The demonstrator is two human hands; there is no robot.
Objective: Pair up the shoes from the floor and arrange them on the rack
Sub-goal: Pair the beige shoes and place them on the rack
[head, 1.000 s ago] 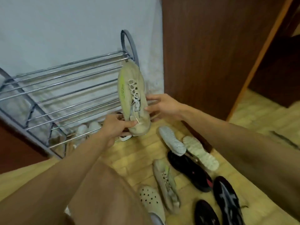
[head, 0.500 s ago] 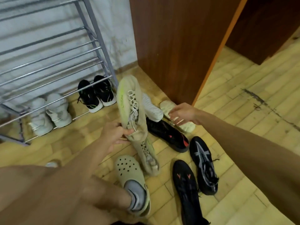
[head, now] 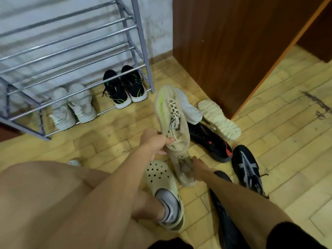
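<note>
My left hand (head: 156, 142) holds a beige sneaker (head: 171, 114) with a green stripe by its heel, toe pointing up, above the floor. Below it lies its matching beige sneaker (head: 182, 172) on the wooden floor, and my right hand (head: 198, 169) grips it at the collar. The metal rack (head: 71, 49) stands at the upper left against the wall. On its bottom shelf sit a white pair (head: 74, 106) and a black pair with green accents (head: 124, 86).
Loose shoes lie right of the held sneaker: a white one sole-up (head: 188, 106), a cream one sole-up (head: 219, 121), a black one with red (head: 210, 141), a black-grey one (head: 248, 168) and a dark one (head: 226, 221). My foot wears a cream clog (head: 161, 178). A brown cabinet (head: 233, 42) stands right.
The view has dropped from the rack's upper shelves to the floor. My left hand kept the beige sneaker. My right hand moved from the far cream shoe down onto the matching beige sneaker.
</note>
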